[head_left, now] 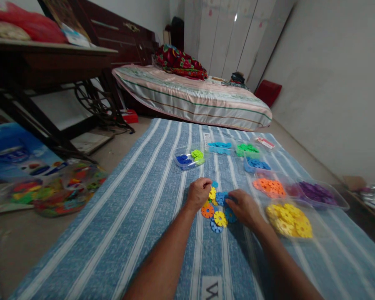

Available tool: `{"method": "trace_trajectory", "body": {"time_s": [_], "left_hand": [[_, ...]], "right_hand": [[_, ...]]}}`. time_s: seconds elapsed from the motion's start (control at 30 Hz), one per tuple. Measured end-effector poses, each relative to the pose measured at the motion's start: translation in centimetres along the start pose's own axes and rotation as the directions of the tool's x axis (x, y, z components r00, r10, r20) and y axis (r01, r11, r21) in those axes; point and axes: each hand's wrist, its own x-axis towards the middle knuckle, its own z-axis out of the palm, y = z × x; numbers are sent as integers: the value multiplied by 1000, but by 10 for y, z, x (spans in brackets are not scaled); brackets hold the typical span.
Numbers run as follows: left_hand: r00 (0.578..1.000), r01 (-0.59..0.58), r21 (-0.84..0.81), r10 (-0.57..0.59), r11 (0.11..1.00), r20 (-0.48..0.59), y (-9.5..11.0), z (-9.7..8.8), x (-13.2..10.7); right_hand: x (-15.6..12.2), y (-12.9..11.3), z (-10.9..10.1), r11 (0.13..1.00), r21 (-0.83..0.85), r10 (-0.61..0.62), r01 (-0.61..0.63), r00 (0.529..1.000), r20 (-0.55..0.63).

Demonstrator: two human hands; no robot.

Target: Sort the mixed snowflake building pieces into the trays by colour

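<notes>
A small pile of notched, flower-shaped plastic building discs lies on the striped cloth between my hands. In it are an orange disc [208, 211], a yellow disc [220, 218], a light blue disc [216, 226] and some blue discs [221, 198]. My left hand [200, 193] is closed in a pinch at the pile's upper left, beside more yellow discs [212, 193]; what it holds is hidden. On the right side, my right hand [244, 206] has its fingers bent, with the tips closed at the edge of a blue disc.
Clear plastic boxes of sorted discs stand around: dark blue and lime [190, 158], light blue [219, 147], green [247, 149], blue [256, 163], orange [269, 187], purple [317, 193] and yellow [289, 220]. Bags of mixed pieces [68, 189] lie left. A bed [190, 98] stands beyond.
</notes>
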Motion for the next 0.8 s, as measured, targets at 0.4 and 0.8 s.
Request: {"method": "trace_trajectory", "body": {"time_s": [0.4, 0.8], "left_hand": [[1000, 5, 3, -5, 1000, 8, 0, -2, 0], [1000, -14, 12, 14, 1000, 2, 0, -2, 1]], "right_hand": [[-4, -15, 10, 999, -19, -34, 33, 999, -36], [-13, -11, 21, 982, 174, -28, 70, 971, -236]]}}
